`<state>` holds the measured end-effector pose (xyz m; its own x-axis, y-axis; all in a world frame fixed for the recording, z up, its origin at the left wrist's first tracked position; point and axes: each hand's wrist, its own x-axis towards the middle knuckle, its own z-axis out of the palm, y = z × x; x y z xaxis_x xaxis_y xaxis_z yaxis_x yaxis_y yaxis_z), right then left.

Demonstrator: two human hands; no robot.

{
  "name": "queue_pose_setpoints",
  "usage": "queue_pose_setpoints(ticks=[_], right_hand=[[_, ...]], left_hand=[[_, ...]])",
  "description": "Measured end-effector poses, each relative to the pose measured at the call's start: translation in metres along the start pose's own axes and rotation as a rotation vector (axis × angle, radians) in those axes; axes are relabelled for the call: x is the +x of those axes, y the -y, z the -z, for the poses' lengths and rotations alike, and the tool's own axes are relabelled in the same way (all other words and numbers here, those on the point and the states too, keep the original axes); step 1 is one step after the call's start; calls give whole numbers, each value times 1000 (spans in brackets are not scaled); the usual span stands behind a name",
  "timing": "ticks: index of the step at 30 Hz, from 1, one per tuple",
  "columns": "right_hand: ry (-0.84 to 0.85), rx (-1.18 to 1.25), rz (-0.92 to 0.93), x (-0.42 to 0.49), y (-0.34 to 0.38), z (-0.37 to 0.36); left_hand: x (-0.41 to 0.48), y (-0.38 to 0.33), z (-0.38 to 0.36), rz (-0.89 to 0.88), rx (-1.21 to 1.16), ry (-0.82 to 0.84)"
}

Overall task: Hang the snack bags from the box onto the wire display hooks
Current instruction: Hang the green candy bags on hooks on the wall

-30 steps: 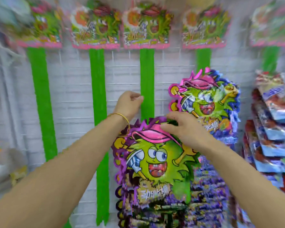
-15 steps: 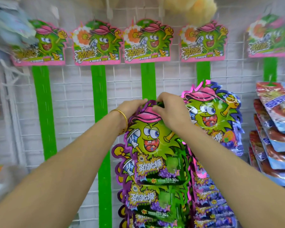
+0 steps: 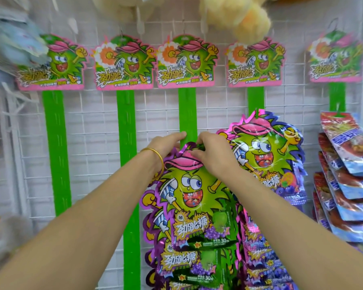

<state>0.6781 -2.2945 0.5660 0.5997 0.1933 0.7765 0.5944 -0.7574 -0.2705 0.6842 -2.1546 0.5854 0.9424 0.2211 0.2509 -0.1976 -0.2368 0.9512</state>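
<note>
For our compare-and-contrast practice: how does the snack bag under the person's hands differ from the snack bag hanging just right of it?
The held bag is gripped at its top by the left hand and right hand; the neighbour bag hangs ungripped. The held bag sits lower than the neighbour bag. The held bag pictures grapes, the neighbour bag blueberries. Both show a green spiky face in a pink cap.

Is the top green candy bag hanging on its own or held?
Held: left hand and right hand grip the candy bag by its top edge against the green strip. Whether it's hooked is hidden.
</note>
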Motion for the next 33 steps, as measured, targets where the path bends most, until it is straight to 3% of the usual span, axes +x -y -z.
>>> queue_pose_setpoints(ticks=[4, 11, 14, 17, 19, 24, 28, 31, 33], right_hand=[[40, 22, 7, -7, -4, -4], [62, -12, 17, -31, -10, -8], [-143, -111, 105, -60, -14, -1], [-262, 38, 97, -117, -18, -6], [-87, 189, 25, -169, -23, -29], [690, 307, -261, -309, -54, -114], [1109, 367, -496, -405, -81, -161], [1368, 120, -361, -438, -93, -193], [1417, 103, -331, -452, -97, -210]], left_hand=[[-11, 1, 1, -79, 65, 10], [-42, 44, 12, -487, 376, -87], [-67, 72, 19, -762, 639, -285], [-111, 117, 15, -791, 547, -285], [-144, 164, 8, -708, 491, -180], [-233, 301, -5, -192, 450, 180], [-278, 373, 0, 103, 485, 282], [-285, 400, 1, 228, 497, 357], [-285, 408, 0, 273, 498, 391]])
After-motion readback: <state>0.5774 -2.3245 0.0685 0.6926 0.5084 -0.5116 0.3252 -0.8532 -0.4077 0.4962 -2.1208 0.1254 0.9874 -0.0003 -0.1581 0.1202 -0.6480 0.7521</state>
